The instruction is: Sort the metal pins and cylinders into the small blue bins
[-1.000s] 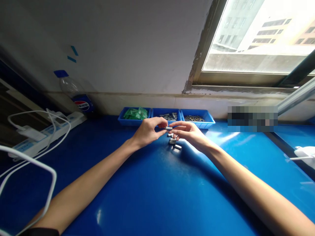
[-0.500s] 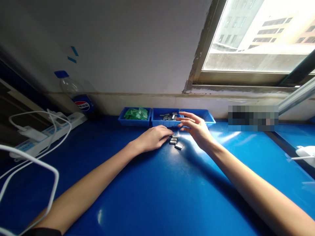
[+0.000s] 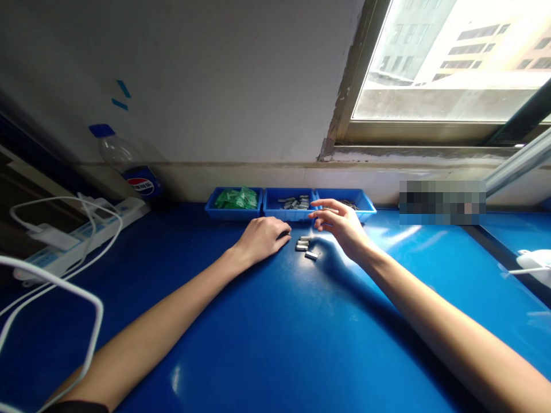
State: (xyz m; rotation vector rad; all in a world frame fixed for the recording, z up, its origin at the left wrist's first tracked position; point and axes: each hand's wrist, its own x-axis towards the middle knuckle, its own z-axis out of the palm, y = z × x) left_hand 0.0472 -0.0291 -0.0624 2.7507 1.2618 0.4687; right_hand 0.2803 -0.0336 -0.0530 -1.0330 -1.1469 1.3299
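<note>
My left hand (image 3: 263, 236) rests palm down on the blue table (image 3: 275, 321), fingers curled loosely, just left of a small cluster of metal pieces (image 3: 305, 245). Nothing shows in it. My right hand (image 3: 340, 222) hovers above the table with fingers stretched out and apart, reaching over the front rim of the middle blue tray (image 3: 289, 204) and the right blue tray (image 3: 360, 202). It holds nothing. The metal pieces lie between the two hands, touched by neither.
Three blue trays line the wall: the left one (image 3: 233, 202) holds green parts, the middle grey metal pieces, the right thin pins. A plastic bottle (image 3: 129, 166) and a white power strip (image 3: 77, 235) with cables sit at left. A white object (image 3: 536, 261) lies at right.
Both hands came apart after holding a metal piece together. My left hand sank flat onto the table and drew back left. My right hand opened and reached toward the trays.
</note>
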